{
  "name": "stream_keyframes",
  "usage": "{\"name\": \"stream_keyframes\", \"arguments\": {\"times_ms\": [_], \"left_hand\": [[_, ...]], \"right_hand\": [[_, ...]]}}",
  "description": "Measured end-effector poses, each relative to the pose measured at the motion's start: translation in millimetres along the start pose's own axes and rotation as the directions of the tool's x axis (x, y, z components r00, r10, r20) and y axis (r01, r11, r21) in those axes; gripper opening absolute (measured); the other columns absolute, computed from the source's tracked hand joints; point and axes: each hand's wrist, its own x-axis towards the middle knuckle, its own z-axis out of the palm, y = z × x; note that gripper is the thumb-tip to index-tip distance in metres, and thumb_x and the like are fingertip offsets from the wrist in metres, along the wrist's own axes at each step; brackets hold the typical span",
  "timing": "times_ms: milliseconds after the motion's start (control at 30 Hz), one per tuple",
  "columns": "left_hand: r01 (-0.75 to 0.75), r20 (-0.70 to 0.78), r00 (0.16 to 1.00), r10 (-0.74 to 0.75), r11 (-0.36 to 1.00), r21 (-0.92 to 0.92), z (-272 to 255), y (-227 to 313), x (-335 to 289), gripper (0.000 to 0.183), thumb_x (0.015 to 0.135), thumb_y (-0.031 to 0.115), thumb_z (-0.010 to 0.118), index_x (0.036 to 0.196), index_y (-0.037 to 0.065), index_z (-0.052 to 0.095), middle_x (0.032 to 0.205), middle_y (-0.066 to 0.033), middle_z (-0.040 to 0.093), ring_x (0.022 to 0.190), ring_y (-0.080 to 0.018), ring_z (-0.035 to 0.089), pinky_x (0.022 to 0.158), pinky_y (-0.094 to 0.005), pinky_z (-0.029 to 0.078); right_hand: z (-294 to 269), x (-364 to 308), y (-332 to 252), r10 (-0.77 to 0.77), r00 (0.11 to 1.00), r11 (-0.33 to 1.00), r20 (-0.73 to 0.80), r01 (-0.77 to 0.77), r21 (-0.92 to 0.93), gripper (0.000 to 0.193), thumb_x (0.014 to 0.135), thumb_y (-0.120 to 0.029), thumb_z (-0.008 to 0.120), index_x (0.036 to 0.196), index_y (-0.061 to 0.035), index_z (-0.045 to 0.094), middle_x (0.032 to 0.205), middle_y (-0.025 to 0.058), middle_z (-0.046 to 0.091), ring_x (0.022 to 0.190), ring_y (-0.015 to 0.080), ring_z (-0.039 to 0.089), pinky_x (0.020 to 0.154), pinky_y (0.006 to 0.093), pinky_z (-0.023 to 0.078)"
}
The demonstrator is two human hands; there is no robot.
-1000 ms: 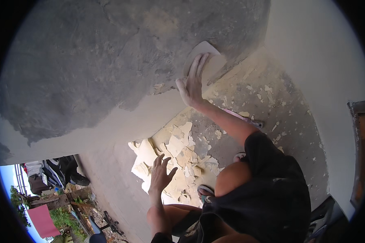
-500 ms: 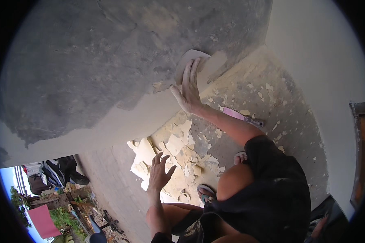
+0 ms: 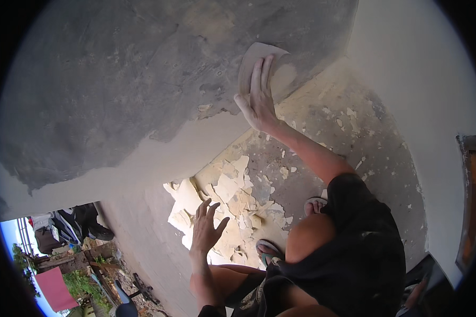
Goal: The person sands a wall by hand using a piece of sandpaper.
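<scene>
My right hand (image 3: pixel 258 103) lies with its fingers stretched over a thin, bowed grey sheet (image 3: pixel 252 57) that looks like sandpaper, pressing it to the wall. The sheet's upper edge curls past my fingertips. Around it, the wall (image 3: pixel 116 95) is patchy dark grey, with a smooth pale band (image 3: pixel 190 138) along its lower part. My left hand (image 3: pixel 206 230) is raised and open, fingers apart, holding nothing. Beneath it, large cream paint flakes (image 3: pixel 230 187) are heaped on the floor.
Smaller paint chips (image 3: pixel 284 172) dot the floor near my sandalled feet (image 3: pixel 268 249). A plain pale wall (image 3: pixel 407 68) meets the grey one at the right. Far left are dark bags (image 3: pixel 79 224), a pink cloth (image 3: pixel 56 289) and rubble.
My right hand and the sheet have slid up and to the right along the wall. My forearm now covers the pink-bladed scraper on the floor. The left hand has barely moved.
</scene>
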Motion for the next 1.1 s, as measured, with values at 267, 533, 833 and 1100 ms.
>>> {"name": "stream_keyframes", "arguments": {"times_ms": [267,533,833,1100], "left_hand": [[0.016,0.035,0.999,-0.017,0.999,0.049,14.0,-18.9,-1.9,0.05,0.083,0.027,0.073,0.126,0.007,0.056,0.138,-0.0166,0.046,0.128,-0.0355,0.043,0.103,-0.0447,0.042],[0.028,0.021,0.999,-0.027,0.999,-0.047,-0.4,-2.3,-7.5,0.051,0.083,0.025,0.073,0.127,0.009,0.054,0.141,-0.0158,0.044,0.13,-0.0365,0.043,0.104,-0.0449,0.042],[0.043,0.005,0.999,-0.043,0.999,0.009,6.4,-18.3,-5.1,0.05,0.084,0.027,0.073,0.127,0.009,0.055,0.14,-0.0151,0.045,0.13,-0.0354,0.043,0.104,-0.0451,0.042],[0.06,0.068,0.996,-0.057,0.998,-0.033,10.1,-19.0,-6.0,0.05,0.084,0.028,0.073,0.126,0.006,0.055,0.137,-0.0178,0.045,0.128,-0.0377,0.042,0.105,-0.0453,0.04]], "right_hand": [[43.6,-48.6,9.7,0.165,0.985,0.982,-0.057,-0.158,0.1,0.103,0.096,-0.06,0.037,0.143,0.0134,-0.019,0.15,0.0354,-0.024,0.143,0.0457,-0.02,0.117,0.0542,0.001],[5.0,15.8,47.4,0.324,0.845,0.946,-0.425,-0.276,0.171,0.095,0.099,-0.056,0.032,0.145,0.0094,-0.02,0.151,0.0331,-0.025,0.143,0.042,-0.024,0.116,0.0528,-0.008],[0.1,10.3,71.1,0.036,0.886,0.984,-0.462,-0.112,-0.14,0.095,0.098,-0.057,0.036,0.149,0.0064,-0.012,0.154,0.0326,-0.017,0.145,0.0458,-0.014,0.116,0.0564,-0.003],[-78.4,68.9,117.9,0.357,0.701,0.929,-0.618,-0.337,0.155,0.092,0.096,-0.057,0.042,0.15,0.0084,0.006,0.157,0.0315,-0.004,0.145,0.0476,-0.005,0.117,0.0542,0.006]]}}
